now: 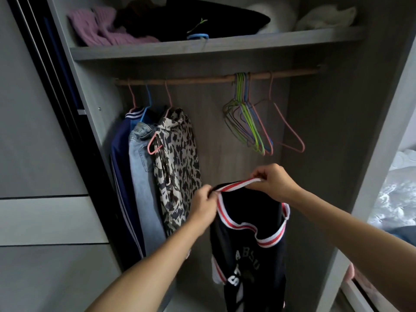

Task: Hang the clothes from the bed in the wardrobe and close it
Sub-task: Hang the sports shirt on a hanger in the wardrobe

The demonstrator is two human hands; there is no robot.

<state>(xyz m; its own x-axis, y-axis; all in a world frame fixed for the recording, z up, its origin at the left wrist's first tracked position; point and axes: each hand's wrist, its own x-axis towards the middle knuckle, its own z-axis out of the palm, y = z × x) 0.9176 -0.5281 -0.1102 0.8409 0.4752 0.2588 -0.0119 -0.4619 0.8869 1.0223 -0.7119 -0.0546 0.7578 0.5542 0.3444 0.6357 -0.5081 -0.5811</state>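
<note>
Stripes of red and white run along the strap that you hold. It belongs to the dark jersey (247,248), which hangs low and near you in front of the open wardrobe (94,131), under the rail (202,79). Your left hand (203,206) pinches one end of the strap and your right hand (273,182) pinches the other end, so each grip is closed tight on the cloth. The strap is pulled flat between them. I think you do this to open the top wide, so a hanger can slip in.

The empty hangers (249,122) sit in a bunch on the right side of the rail, above your right hand and easy to reach. On the left side a blue jacket (121,176), jeans (144,176) and a spotted top (177,167) hang close together. That leaves room in the middle for the jersey.

Some things are hard to see. The bottom of the jersey is cut off at the low edge. Its letters are folded, so I cannot read them all. I cannot tell if a hanger is inside it. On the shelf (225,47) up top, soft things lie in the dark. Only a bit of the bed (398,190) shows at the far right, so I cannot tell if more clothes lie there.
</note>
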